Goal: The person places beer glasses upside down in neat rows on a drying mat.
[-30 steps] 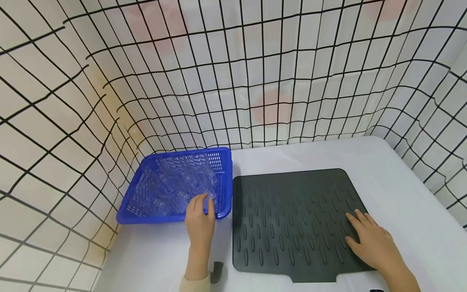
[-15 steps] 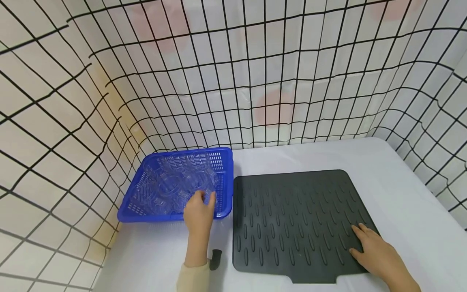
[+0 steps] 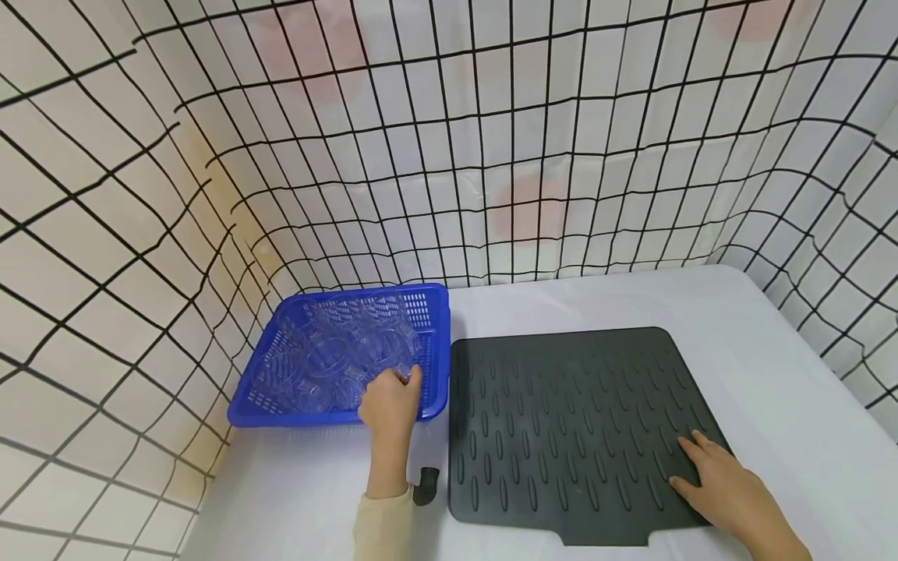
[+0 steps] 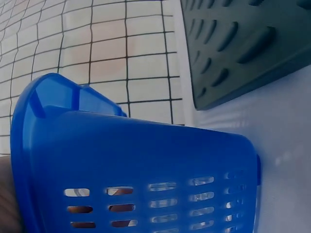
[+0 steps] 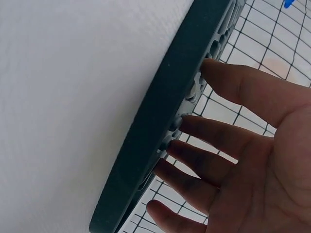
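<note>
In the head view, my left hand [image 3: 390, 403] reaches over the near rim of the blue plastic basket [image 3: 440, 343]. Its fingers curl down among the clear cups [image 3: 326, 354], gripping one at the near right corner; the rim and the hand hide most of that cup. Through the slots of the basket wall [image 4: 131, 150], bits of the fingers show in the left wrist view. My right hand [image 3: 726, 483] lies at the right edge of the dark grey ridged mat [image 3: 561, 421]. Spread fingers [image 5: 209, 131] touch the mat's ridged face in the right wrist view.
Black wire grid panels [image 3: 519, 140] enclose the white table [image 3: 316, 491] at the back and both sides. Beside the left forearm lies a small black piece [image 3: 426, 486]. The basket stands close to the left panel, and the mat lies just right of it.
My left hand has gone from loosely open fingers over the cups to a curled grip, moving slightly right. My right hand has slid a little toward the mat's near right edge.
</note>
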{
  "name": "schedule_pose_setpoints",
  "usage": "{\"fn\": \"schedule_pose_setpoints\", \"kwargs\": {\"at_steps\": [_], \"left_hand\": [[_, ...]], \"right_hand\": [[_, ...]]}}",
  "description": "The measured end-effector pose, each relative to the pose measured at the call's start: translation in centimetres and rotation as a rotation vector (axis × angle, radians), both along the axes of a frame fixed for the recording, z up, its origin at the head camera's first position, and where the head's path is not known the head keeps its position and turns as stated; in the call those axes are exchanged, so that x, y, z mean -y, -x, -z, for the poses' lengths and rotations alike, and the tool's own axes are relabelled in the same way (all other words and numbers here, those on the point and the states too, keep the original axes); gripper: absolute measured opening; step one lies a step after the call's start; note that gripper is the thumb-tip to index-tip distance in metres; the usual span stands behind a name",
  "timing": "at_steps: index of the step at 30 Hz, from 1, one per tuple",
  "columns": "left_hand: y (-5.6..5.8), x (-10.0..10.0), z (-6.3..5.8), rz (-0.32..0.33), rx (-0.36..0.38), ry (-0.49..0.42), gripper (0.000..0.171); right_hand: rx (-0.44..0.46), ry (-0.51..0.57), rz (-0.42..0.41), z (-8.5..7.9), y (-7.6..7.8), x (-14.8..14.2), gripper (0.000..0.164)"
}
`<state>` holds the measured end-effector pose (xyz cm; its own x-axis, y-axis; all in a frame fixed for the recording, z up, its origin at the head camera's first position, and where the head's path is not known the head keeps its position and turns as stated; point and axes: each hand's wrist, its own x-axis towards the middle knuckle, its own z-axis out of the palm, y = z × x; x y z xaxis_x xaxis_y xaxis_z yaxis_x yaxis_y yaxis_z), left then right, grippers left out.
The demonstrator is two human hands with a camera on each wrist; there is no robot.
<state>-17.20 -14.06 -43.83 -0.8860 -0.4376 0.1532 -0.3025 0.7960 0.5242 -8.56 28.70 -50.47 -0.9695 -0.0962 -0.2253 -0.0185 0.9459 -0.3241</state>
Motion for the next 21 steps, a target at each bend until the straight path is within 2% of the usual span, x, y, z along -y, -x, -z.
{"fn": "schedule_pose_setpoints", "kwargs": {"at_steps": [6, 14, 21], "left_hand": [[-0.1, -0.1, 0.3, -0.004, -0.033, -0.044, 0.038], [-1.1, 0.2, 0.1, 0.031, -0.127, -0.175, 0.030], [-1.4, 0.0, -0.2, -0.017, -0.216, -0.196, 0.029]], "right_hand": [[0.006, -0.005, 0.002, 0.2, -0.1, -0.1, 0.077], [0.004, -0.005, -0.001, 0.2, 0.0, -0.1, 0.077], [-0.006, 0.000, -0.006, 0.1, 0.1, -0.1, 0.077]]}}
